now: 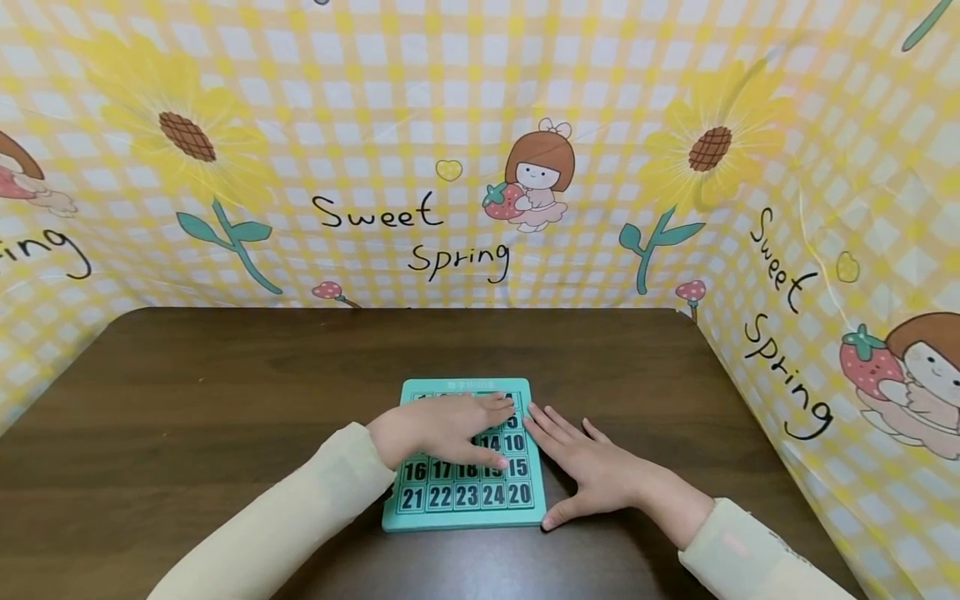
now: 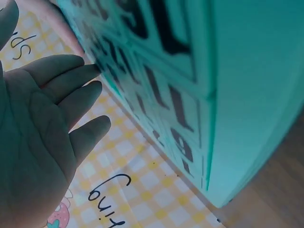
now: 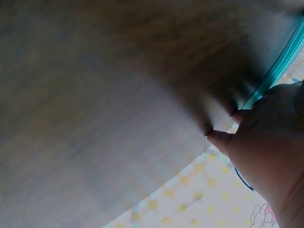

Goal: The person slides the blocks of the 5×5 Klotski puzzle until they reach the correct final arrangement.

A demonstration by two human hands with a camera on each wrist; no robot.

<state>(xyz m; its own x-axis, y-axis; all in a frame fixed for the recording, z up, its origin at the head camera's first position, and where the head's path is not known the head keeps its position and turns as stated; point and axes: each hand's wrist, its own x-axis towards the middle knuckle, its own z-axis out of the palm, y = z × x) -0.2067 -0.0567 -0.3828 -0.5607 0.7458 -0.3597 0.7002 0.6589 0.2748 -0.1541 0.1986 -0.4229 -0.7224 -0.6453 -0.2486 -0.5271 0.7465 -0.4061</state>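
Note:
A teal number slide puzzle [image 1: 467, 519] lies flat on the table, with black-numbered tiles in rows inside a plain border. My left hand [image 1: 444, 425] stretches across its upper and middle rows, fingers extended to the right, covering many of the numbers. In the left wrist view the palm [image 2: 35, 128] hovers over the tiles, and nothing is in the fingers. Along the puzzle's right edge my right hand [image 1: 592, 468] is spread with straight fingers, thumb tip near the lower right corner. The right wrist view shows that hand [image 3: 266, 137] against the puzzle's teal side [image 3: 280, 66].
The dark wooden table [image 1: 225, 400] extends around the puzzle to both sides and behind. A yellow checked cloth [image 1: 360, 108] printed with flowers and "Sweet Spring" hangs behind the table and along its sides.

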